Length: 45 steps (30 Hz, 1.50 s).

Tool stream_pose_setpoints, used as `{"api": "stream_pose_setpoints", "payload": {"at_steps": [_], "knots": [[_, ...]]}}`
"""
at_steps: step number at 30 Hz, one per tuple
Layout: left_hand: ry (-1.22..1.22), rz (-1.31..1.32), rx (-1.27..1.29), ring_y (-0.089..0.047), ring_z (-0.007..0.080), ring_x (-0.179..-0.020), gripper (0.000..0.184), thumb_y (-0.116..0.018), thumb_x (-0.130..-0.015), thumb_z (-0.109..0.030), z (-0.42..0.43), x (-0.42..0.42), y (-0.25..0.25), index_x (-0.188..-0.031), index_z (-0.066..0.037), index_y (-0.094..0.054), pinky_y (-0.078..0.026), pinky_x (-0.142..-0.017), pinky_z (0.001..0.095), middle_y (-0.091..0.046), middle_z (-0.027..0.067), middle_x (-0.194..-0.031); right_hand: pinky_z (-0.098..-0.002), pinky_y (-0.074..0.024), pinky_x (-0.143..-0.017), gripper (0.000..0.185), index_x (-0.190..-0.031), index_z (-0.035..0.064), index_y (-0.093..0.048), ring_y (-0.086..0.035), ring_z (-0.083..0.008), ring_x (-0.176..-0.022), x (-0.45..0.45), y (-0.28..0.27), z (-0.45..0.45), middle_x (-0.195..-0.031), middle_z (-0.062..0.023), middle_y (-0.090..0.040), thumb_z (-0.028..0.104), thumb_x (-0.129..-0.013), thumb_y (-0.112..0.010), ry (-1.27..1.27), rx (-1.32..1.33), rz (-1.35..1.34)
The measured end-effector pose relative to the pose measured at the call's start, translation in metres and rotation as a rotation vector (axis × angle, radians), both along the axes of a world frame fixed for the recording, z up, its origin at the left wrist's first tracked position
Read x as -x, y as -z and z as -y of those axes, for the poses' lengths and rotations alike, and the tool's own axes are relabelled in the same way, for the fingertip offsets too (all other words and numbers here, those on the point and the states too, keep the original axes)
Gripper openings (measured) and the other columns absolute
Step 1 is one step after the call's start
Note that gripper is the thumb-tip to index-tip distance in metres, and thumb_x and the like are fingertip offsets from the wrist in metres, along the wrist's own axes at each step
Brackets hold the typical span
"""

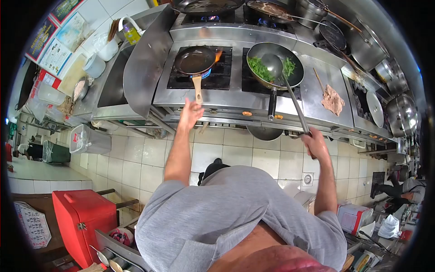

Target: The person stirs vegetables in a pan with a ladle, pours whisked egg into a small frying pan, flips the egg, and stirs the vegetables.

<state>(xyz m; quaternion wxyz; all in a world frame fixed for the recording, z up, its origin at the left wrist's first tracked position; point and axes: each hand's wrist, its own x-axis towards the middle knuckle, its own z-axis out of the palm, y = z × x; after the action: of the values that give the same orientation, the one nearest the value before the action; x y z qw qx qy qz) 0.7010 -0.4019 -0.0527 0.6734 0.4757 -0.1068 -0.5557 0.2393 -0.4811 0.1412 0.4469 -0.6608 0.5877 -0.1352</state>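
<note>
My right hand (pixel 316 144) is wrapped round the long handle of a metal ladle (pixel 297 105). Its bowl rests among chopped green leaves (pixel 259 69) in a dark wok (pixel 283 51) on the right burner. The wok's black handle (pixel 272 104) points toward me, with no hand on it. My left hand (pixel 191 113) is open, its fingers apart, just below the end of a pale wooden handle (pixel 198 88). That handle belongs to a small dark frying pan (pixel 195 60) on the left burner. Flame shows under the pan and at its right edge.
A crumpled cloth (pixel 333 100) and a thin stick lie on the steel counter right of the wok. Large pans (pixel 208 6) sit over flames at the back. A curved metal guard (pixel 147 68) stands left of the burners. Another person (pixel 410 190) is at far right.
</note>
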Motion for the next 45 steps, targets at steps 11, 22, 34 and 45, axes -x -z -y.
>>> {"api": "stream_pose_setpoints", "payload": {"at_steps": [11,22,34,45], "knots": [[-0.449,-0.226,-0.289,-0.057,0.0344,-0.086,0.059,-0.043,-0.089,-0.043,-0.001,-0.08,0.128,-0.13,-0.005,-0.024,-0.051,-0.069,0.042,-0.043,0.018,-0.11,-0.0434,-0.0449,-0.074,0.027,-0.097,0.0003,-0.053,-0.058,-0.0362,-0.085,-0.067,0.035,0.019,-0.085,-0.0202,-0.061,0.015,-0.074,-0.054,0.024,0.395,-0.644],[-0.487,-0.407,-0.149,-0.062,0.0251,-0.071,0.018,-0.054,-0.086,-0.011,0.019,-0.102,0.153,-0.102,-0.003,-0.05,-0.054,-0.066,0.0337,-0.054,0.0095,-0.084,-0.0389,-0.045,-0.065,0.031,-0.101,-0.0027,-0.053,-0.057,-0.0249,-0.065,-0.109,-0.004,-0.069,-0.066,-0.0157,-0.053,0.012,-0.074,-0.057,0.144,0.146,-0.325],[-0.56,-0.283,-0.165,-0.058,0.0196,-0.066,0.013,-0.062,-0.079,-0.005,0.024,-0.092,0.143,-0.085,-0.007,-0.051,-0.051,-0.057,0.0268,-0.056,0.0057,-0.078,-0.04,-0.0455,-0.058,0.029,-0.1,-0.0035,-0.054,-0.058,-0.0308,-0.063,-0.131,0.016,-0.043,-0.074,-0.0188,-0.059,0.013,-0.076,-0.055,0.182,0.311,-0.36],[-0.579,-0.286,-0.11,-0.058,0.0199,-0.064,0.014,-0.062,-0.079,-0.006,0.017,-0.09,0.142,-0.086,-0.006,-0.051,-0.051,-0.055,0.0289,-0.055,0.005,-0.072,-0.0315,-0.0375,-0.036,0.023,-0.098,-0.0009,-0.053,-0.048,-0.0154,-0.043,-0.117,0.009,-0.053,-0.058,-0.0078,-0.048,0.009,-0.077,-0.053,0.194,0.2,-0.243]]}}
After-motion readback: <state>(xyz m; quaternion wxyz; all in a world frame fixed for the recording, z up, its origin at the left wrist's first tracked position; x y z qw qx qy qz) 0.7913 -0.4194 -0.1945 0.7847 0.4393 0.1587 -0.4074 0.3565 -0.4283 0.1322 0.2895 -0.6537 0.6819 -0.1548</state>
